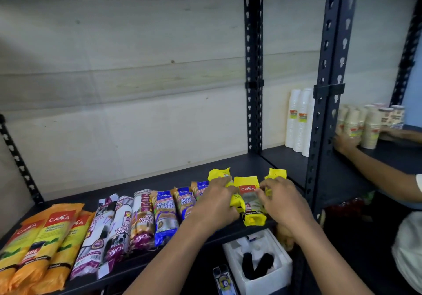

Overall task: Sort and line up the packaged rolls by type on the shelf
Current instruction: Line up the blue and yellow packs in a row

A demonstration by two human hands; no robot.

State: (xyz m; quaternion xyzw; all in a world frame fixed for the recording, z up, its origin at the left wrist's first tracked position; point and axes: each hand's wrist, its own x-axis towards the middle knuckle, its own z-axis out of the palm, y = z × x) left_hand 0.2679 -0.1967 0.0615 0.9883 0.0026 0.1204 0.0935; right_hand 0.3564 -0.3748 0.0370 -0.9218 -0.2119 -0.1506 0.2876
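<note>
Packaged rolls lie in a row on the dark shelf (239,164). From the left come orange rolls (41,244), white and purple drawstring rolls (118,224), then blue rolls (165,217). At the right end are three yellow rolls; the middle yellow roll (249,201) lies between my hands. My left hand (217,203) rests on the left yellow roll (220,173) and grips the middle one's left side. My right hand (282,200) covers the right yellow roll (277,174) and touches the middle one's right side.
A dark slotted upright (328,111) stands right of my hands. Behind it are white cup stacks (299,121) and printed paper cups (365,125), which another person's hand (344,143) touches. Below the shelf sits a white foam box (258,265).
</note>
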